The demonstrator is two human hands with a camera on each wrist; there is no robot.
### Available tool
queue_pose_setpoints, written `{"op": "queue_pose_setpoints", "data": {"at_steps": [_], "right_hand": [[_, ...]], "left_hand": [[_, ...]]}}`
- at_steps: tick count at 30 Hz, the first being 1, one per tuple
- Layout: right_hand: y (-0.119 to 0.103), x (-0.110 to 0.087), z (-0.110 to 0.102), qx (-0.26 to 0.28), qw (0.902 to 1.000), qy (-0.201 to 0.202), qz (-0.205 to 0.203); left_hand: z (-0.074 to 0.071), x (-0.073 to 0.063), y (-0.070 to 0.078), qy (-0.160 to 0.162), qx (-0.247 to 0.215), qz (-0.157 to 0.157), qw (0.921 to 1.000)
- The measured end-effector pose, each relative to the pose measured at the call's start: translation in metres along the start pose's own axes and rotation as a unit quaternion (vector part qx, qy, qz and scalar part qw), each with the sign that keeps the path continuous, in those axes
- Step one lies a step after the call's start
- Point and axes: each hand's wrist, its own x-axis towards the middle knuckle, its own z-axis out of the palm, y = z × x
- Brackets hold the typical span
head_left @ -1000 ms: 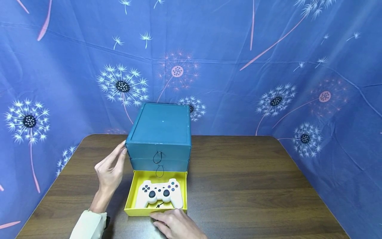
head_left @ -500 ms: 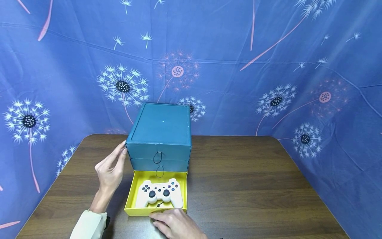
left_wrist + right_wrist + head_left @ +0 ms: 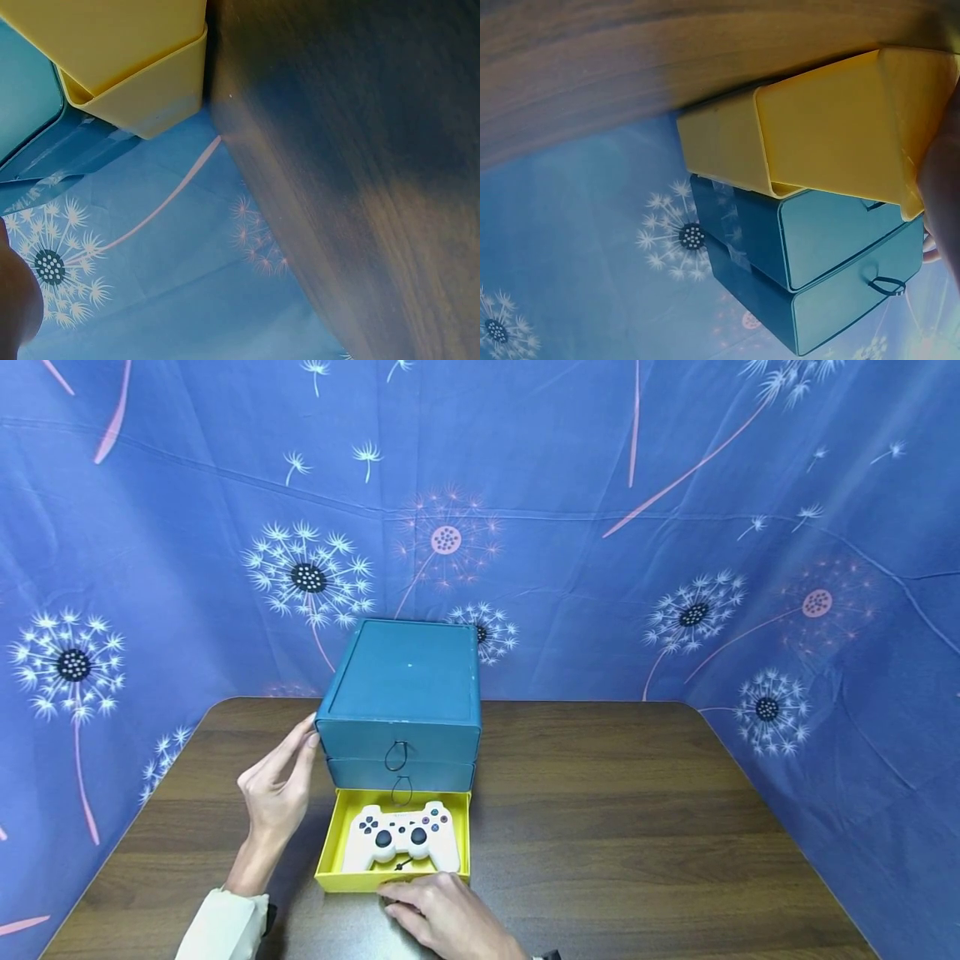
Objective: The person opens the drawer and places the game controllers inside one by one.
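A stack of blue drawer boxes [image 3: 408, 677] stands on the table, its two blue drawers closed. Below them a yellow drawer [image 3: 352, 883] sticks out toward me. Inside it lies a white game controller [image 3: 401, 837], with a small dark piece [image 3: 403, 864] between its grips. My left hand [image 3: 273, 797] touches the upper left front corner of the stack with extended fingers. At the yellow drawer's front wall, my right hand [image 3: 453, 914] presses with its fingers, near the right end. In the right wrist view, that hand [image 3: 943, 176] appears at the right edge.
The brown wooden table [image 3: 637, 827] extends to the right of the stack. A blue cloth [image 3: 562, 568] with a dandelion pattern hangs behind and at the sides. Thin dark loop pulls [image 3: 889, 286] hang on the blue drawer fronts.
The yellow drawer has slid slightly inward with the controller in it, away from me. My right hand has moved forward with it. My left hand has stayed at the corner.
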Motion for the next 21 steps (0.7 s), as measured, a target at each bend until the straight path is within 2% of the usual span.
{"op": "queue_pose_setpoints", "data": {"at_steps": [5, 21], "right_hand": [[0.0020, 0.0014, -0.0009, -0.020, 0.9997, 0.009, -0.012], [0.0032, 0.0070, -0.0029, -0.039, 0.9992, 0.012, -0.002]], "left_hand": [[-0.0001, -0.0005, -0.0006, 0.001, -0.001, -0.001, 1.0000], [-0.0012, -0.0002, -0.0004, -0.003, 0.000, 0.000, 1.0000]]}}
